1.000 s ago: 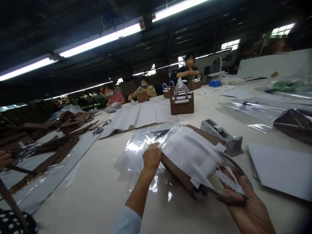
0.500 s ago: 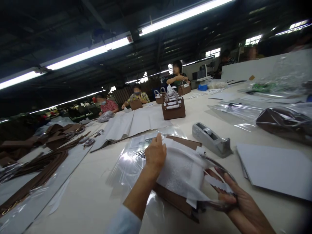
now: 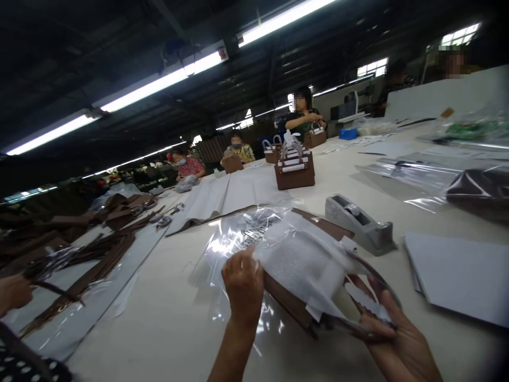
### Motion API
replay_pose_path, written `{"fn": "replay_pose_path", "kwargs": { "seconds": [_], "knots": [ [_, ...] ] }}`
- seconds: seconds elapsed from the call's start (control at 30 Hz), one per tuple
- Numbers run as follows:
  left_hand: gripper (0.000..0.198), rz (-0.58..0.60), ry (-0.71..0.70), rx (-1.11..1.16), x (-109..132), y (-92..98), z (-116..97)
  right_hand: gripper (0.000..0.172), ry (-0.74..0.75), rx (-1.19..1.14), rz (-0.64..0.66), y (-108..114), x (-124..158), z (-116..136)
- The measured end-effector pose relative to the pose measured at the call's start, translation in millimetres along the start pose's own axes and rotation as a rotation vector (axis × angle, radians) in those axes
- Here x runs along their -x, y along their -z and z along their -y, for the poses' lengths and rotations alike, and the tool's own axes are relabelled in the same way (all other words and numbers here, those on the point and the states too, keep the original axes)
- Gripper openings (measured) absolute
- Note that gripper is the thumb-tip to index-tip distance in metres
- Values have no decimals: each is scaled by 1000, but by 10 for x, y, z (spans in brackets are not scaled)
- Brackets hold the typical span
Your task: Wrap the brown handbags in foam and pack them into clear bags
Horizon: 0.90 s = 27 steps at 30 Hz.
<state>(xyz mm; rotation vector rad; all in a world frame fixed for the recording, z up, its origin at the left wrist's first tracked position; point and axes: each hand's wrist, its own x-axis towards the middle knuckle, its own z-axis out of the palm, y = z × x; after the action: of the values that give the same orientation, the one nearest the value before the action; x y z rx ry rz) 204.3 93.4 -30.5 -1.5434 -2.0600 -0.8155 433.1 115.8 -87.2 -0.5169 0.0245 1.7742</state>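
Observation:
A brown handbag [image 3: 288, 297] lies tilted in front of me, its side covered with white tissue paper [image 3: 304, 260]. My right hand [image 3: 401, 339] is closed round its wrapped handles [image 3: 382, 281], where a white card piece shows. The far end of the handbag lies at a clear plastic bag [image 3: 222, 244] with dark print. My left hand [image 3: 242, 284] has its fingers curled at the plastic bag's edge, beside the handbag's corner. Exactly how the fingertips grip is hidden.
A grey tape dispenser [image 3: 360, 225] and white sheets [image 3: 457, 270] lie to the right. Several finished handbags [image 3: 295, 172] stand farther back. Brown straps [image 3: 107, 260] lie at left, where another person's hand [image 3: 14, 294] holds one. Other people sit or stand across the table.
My left hand has moved from on top of the tissue and plastic down to the near-left edge. Another person's hand has come in at the left. The view has shifted slightly.

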Motion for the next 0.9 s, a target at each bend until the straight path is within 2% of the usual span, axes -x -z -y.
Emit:
{"fn": "replay_pose_path", "kwargs": {
  "seconds": [0.07, 0.13, 0.2, 0.27, 0.37, 0.43, 0.5, 0.53, 0.6, 0.63, 0.67, 0.77, 0.9],
  "knots": [
    [23, 43, 222, -11, 105, -114, 287, 26, 22, -17, 4, 17, -26, -38],
    [18, 113, 313, -24, 226, -252, 419, 23, 19, -44, 2, 16, -60, -77],
    [26, 190, 294, -12, 380, -366, 385, 21, 7, -63, 4, 4, -98, -111],
    [27, 273, 208, 41, 563, -405, 246, 20, 8, -62, 4, -12, -132, -136],
    [22, 366, 67, 126, 809, -269, 44, 20, -9, -43, 24, -36, -155, -166],
    [22, 349, 60, 131, 856, -81, -10, 22, -55, -37, 31, -52, -143, -194],
    [12, 201, 62, 109, 747, 115, -28, 23, -89, -37, 16, -72, -113, -232],
    [13, 112, 36, 94, 634, 196, -43, 23, -95, -37, 8, -82, -93, -249],
    [41, 14, -55, 44, 328, 298, -100, 23, -86, -32, 8, -97, -50, -269],
    [50, 53, -98, -8, 159, 316, -142, 22, -78, -24, 18, -98, -28, -266],
    [49, 134, -123, -78, -2, 314, -190, 21, -73, -17, 31, -94, -8, -254],
    [19, 375, -149, -243, -350, 220, -349, 19, -66, -12, 51, -71, 19, -196],
    [21, 445, -254, -195, -439, 70, -576, 22, -54, 23, 32, -103, -84, -224]
  ]
}}
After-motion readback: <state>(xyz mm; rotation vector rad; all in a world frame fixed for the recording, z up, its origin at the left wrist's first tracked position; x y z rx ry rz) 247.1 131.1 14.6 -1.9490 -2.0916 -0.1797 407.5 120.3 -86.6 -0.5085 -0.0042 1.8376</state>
